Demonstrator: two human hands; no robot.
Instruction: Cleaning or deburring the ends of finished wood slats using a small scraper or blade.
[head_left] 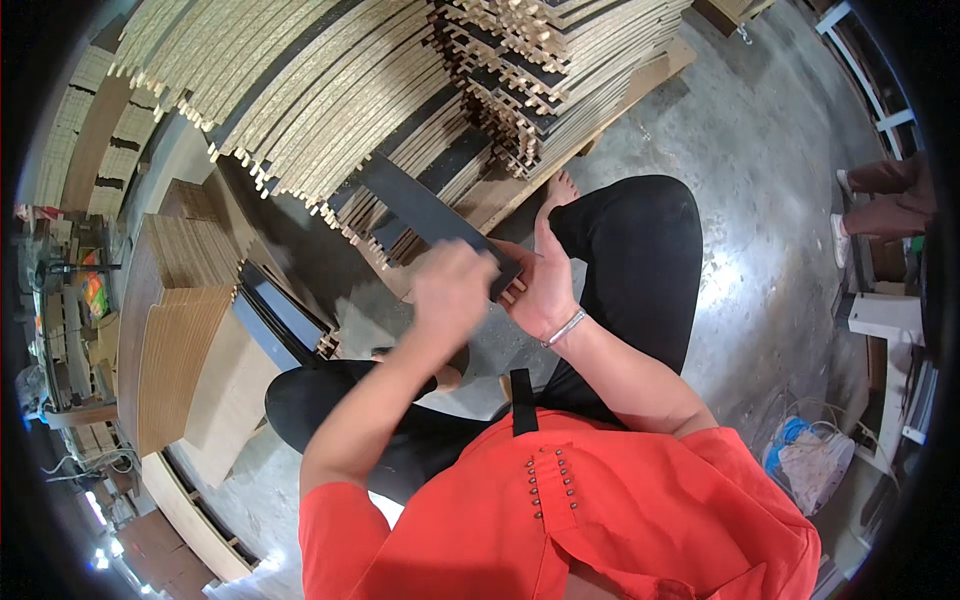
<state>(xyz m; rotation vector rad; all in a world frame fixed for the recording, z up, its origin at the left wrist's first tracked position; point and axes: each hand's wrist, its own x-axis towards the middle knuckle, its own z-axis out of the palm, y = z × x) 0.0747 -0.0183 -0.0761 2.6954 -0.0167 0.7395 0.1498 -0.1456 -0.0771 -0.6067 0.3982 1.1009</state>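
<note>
A long, narrow black board point(418, 205) slants from the stacks toward me. My right hand point(545, 290), with a bracelet on its wrist, grips the near end, its thumb raised and fingertips curled at the edge. Over that same end, my left hand point(455, 287) is closed, slightly smeared by motion; whatever its fingers hold is hidden. Close beyond the board's far end are stacked panels point(330, 105) with wooden dowels point(275, 180) sticking out of their ends.
More dowelled panels point(590, 95) lie on a pallet point(500, 200). To my left lean brown boards point(185, 350) and a bundle of dark strips point(275, 315). Concrete floor point(760, 270) stretches right, where another person's legs point(885, 195) show. A plastic bag point(812, 462) lies lower right.
</note>
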